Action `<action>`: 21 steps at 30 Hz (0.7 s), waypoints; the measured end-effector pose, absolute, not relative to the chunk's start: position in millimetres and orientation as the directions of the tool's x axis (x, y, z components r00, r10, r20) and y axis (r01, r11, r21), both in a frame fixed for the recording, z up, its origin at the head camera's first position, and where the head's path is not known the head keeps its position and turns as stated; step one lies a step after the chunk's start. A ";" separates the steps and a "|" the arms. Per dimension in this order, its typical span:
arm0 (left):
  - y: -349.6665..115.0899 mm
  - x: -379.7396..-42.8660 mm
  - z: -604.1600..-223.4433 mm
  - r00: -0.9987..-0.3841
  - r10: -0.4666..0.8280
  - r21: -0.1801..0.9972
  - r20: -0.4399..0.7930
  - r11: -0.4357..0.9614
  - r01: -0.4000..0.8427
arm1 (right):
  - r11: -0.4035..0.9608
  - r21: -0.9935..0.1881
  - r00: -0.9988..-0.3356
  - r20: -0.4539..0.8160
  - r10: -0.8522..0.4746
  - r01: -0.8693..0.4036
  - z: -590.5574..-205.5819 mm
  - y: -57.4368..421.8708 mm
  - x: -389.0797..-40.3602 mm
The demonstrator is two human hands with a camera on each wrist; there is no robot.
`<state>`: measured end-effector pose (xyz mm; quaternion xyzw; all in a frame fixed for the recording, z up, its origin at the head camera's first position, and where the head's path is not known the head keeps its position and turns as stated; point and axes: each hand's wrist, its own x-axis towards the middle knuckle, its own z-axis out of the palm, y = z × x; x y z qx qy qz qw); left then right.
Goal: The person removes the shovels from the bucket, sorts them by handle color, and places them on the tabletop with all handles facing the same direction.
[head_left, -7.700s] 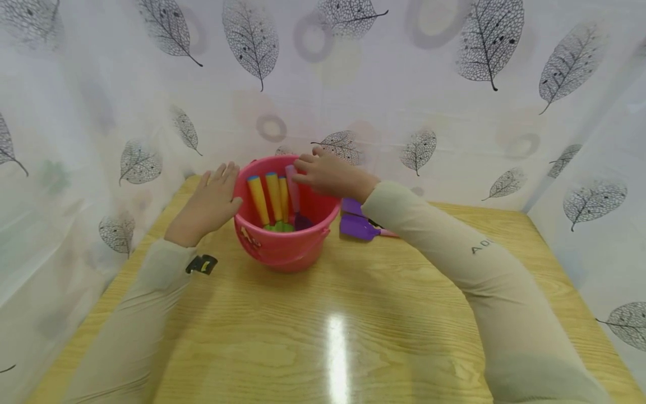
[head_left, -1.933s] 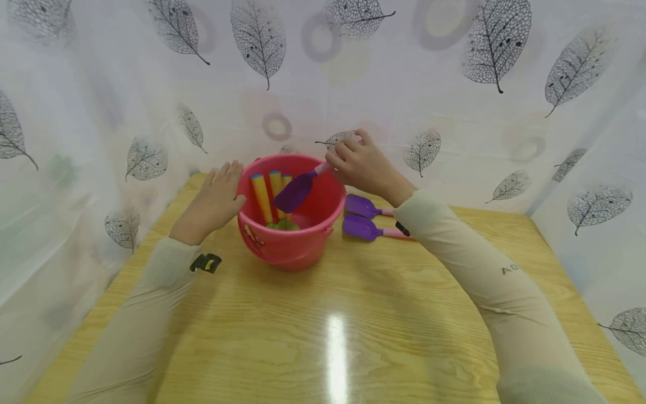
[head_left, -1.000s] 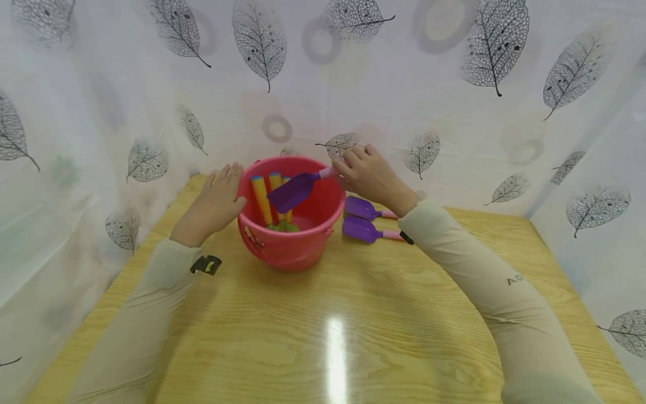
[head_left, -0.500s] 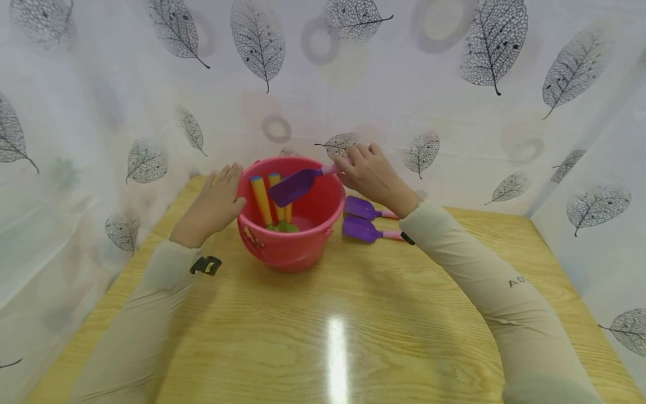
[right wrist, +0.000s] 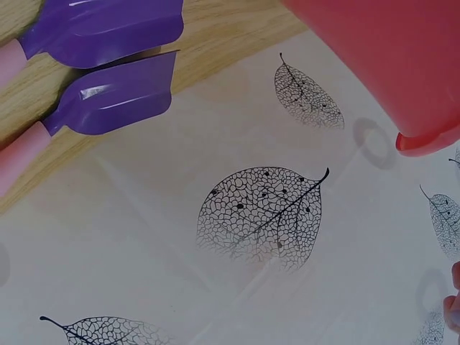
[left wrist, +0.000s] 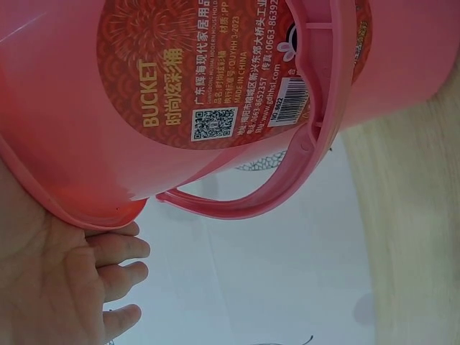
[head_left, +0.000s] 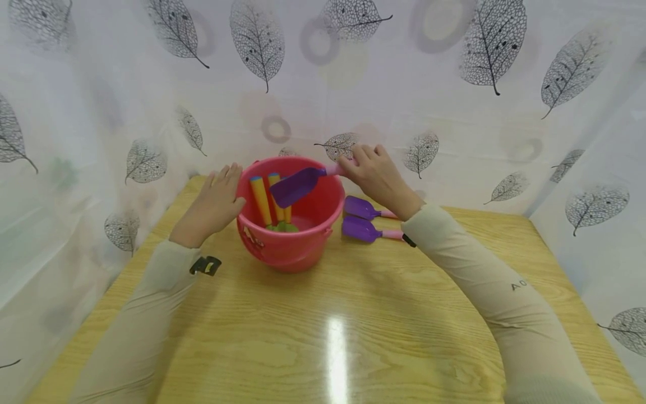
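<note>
A pink bucket (head_left: 290,247) stands toward the back of the table. My left hand (head_left: 209,207) touches the left side of its rim with its fingers extended; the left wrist view shows the palm (left wrist: 50,280) by the rim and the label (left wrist: 215,79) on the wall. My right hand (head_left: 375,174) grips the pink handle of a purple toy shovel (head_left: 296,187), whose blade hangs tilted over the bucket's opening. Inside, several yellow handles (head_left: 261,199) with blue ends stand above green heads (head_left: 284,227). In the right wrist view, only fingertips (right wrist: 454,305) show at the right edge.
Two more purple shovels, a front one (head_left: 360,229) and a rear one (head_left: 360,207), lie on the wooden table (head_left: 282,331) right of the bucket. A leaf-printed curtain (head_left: 373,101) encloses the back and sides.
The right hand has taken the shovel by its handle and raised it from inside the bucket, then shifted slightly right with it. The left hand has stayed at the rim.
</note>
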<state>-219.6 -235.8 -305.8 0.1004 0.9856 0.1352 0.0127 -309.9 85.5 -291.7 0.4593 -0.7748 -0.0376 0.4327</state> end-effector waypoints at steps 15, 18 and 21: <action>-236.4 -218.4 -306.5 -0.977 0.214 0.268 0.020 0.940 0.211 | 0.626 0.473 -0.215 0.665 -0.715 -0.620 -297.0 100.4 -305.1; -237.0 -219.0 -307.4 -0.976 0.214 0.268 0.026 0.939 0.213 | 0.642 0.475 -0.227 0.669 -0.708 -0.602 -296.6 102.4 -303.5; -237.6 -219.8 -308.4 -0.976 0.215 0.269 0.027 0.939 0.215 | 0.655 0.460 -0.238 0.679 -0.695 -0.600 -296.4 104.8 -302.1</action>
